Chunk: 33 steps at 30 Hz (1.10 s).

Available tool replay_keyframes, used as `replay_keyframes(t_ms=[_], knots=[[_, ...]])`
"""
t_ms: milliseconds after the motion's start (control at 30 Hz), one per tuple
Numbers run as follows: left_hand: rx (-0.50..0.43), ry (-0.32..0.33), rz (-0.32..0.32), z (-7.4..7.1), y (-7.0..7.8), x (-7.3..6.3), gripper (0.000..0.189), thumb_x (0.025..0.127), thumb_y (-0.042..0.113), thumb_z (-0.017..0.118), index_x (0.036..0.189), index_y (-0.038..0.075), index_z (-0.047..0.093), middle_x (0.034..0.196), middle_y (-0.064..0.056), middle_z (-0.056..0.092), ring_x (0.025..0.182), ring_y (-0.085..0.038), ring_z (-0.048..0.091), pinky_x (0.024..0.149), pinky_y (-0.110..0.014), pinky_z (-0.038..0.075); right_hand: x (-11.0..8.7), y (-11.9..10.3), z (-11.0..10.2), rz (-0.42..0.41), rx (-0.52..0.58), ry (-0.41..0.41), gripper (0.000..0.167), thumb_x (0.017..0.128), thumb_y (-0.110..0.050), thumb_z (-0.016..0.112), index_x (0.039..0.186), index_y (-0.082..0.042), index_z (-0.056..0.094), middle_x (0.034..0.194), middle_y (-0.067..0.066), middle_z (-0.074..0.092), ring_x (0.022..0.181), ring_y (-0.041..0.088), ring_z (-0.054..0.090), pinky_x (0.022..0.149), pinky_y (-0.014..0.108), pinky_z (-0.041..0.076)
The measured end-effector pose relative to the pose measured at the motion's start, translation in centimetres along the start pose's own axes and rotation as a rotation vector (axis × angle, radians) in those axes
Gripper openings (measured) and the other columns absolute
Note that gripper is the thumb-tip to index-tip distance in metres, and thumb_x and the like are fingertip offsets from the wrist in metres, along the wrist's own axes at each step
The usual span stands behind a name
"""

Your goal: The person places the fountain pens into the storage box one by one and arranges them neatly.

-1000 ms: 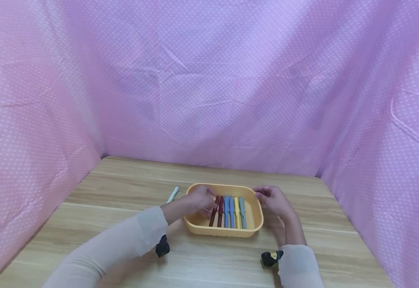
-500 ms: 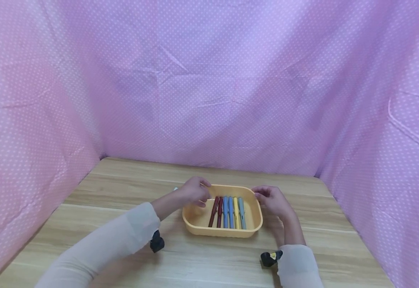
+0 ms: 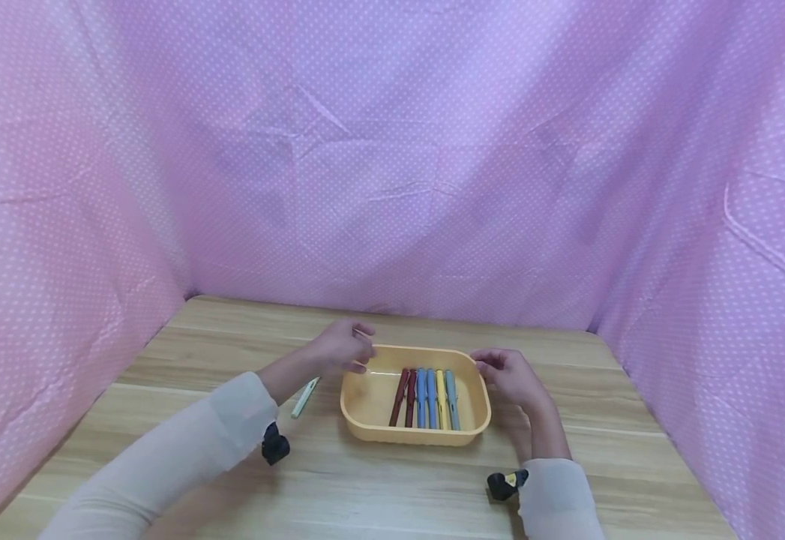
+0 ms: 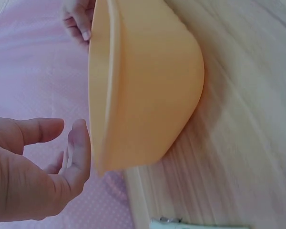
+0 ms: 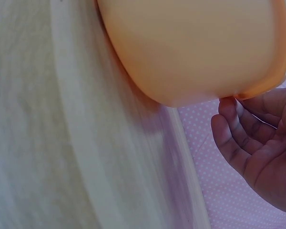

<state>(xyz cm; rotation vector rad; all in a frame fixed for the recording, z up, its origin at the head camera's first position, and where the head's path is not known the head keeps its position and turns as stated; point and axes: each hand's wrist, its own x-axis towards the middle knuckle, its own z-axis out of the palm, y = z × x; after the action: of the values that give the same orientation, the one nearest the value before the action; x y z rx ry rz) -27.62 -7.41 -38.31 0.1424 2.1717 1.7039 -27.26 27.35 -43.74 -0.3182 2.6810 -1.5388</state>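
A yellow-orange tray (image 3: pixel 368 431) stands on the table. Side by side in its right part lie two dark red pens (image 3: pixel 399 397), two blue pens (image 3: pixel 422 397), a yellow pen (image 3: pixel 441 397) and a grey-green pen (image 3: pixel 453 401). On the table left of the tray is a pale mint pen (image 3: pixel 306 397), partly under my left forearm in the head view. My left hand (image 3: pixel 341 346) hovers by the tray's back left corner, fingers loosely bent and apart, holding nothing. At the back right corner, my right hand (image 3: pixel 510 375) pinches the tray rim (image 5: pixel 276 71).
The wooden table (image 3: pixel 230 330) extends around the tray on all sides. Pink dotted cloth (image 3: pixel 392 187) hangs behind and along both sides. A black wrist camera (image 3: pixel 275 444) sits under the left sleeve, and another black camera (image 3: pixel 502 486) by the right.
My left hand has come up out of the tray and moved left and back, past its rim. More of the mint pen shows now. The right hand stays at the rim; the pens lie unchanged.
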Motion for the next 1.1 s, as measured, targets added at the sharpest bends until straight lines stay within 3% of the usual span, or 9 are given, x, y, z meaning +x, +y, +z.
replay_keyframes(t_ms=[233, 600, 867, 1100], knots=[[0.045, 0.036, 0.010, -1.7, -0.1, -0.2, 0.052, 0.093, -0.004, 0.064, 0.141, -0.006, 0.045, 0.120, -0.021, 0.060, 0.109, -0.041, 0.062, 0.086, -0.040, 0.064, 0.0, 0.0, -0.1, 0.011, -0.002, 0.000, 0.022, 0.103, -0.003, 0.058, 0.119, 0.006, 0.069, 0.109, 0.017, 0.073, 0.094, 0.020, 0.069, 0.081, 0.029, 0.061], [0.060, 0.108, -0.034, -3.8, -0.8, -0.5, 0.055, 0.092, -0.004, 0.065, 0.143, -0.004, 0.045, 0.122, -0.022, 0.061, 0.106, -0.036, 0.063, 0.100, -0.050, 0.057, 0.2, 0.2, 0.0, 0.026, 0.003, 0.005, 0.021, 0.102, -0.003, 0.058, 0.118, 0.005, 0.069, 0.108, 0.015, 0.073, 0.093, 0.020, 0.068, 0.079, 0.026, 0.060], [0.019, 0.125, -0.061, -5.5, -2.2, -0.8, 0.058, 0.093, -0.006, 0.065, 0.146, -0.007, 0.040, 0.122, -0.024, 0.060, 0.089, -0.025, 0.064, 0.090, -0.042, 0.062, 0.2, 0.2, 0.0, 0.010, -0.001, -0.005, 0.023, 0.103, -0.004, 0.059, 0.120, 0.007, 0.068, 0.110, 0.018, 0.073, 0.096, 0.023, 0.069, 0.081, 0.027, 0.061], [0.008, 0.133, -0.075, -6.1, -3.5, -1.2, 0.060, 0.093, -0.004, 0.065, 0.146, -0.008, 0.039, 0.111, -0.017, 0.061, 0.090, -0.026, 0.063, 0.091, -0.045, 0.061, 0.1, -0.1, 0.1, 0.020, -0.014, 0.006, 0.022, 0.103, -0.005, 0.059, 0.119, 0.006, 0.069, 0.110, 0.017, 0.073, 0.096, 0.022, 0.068, 0.082, 0.028, 0.060]])
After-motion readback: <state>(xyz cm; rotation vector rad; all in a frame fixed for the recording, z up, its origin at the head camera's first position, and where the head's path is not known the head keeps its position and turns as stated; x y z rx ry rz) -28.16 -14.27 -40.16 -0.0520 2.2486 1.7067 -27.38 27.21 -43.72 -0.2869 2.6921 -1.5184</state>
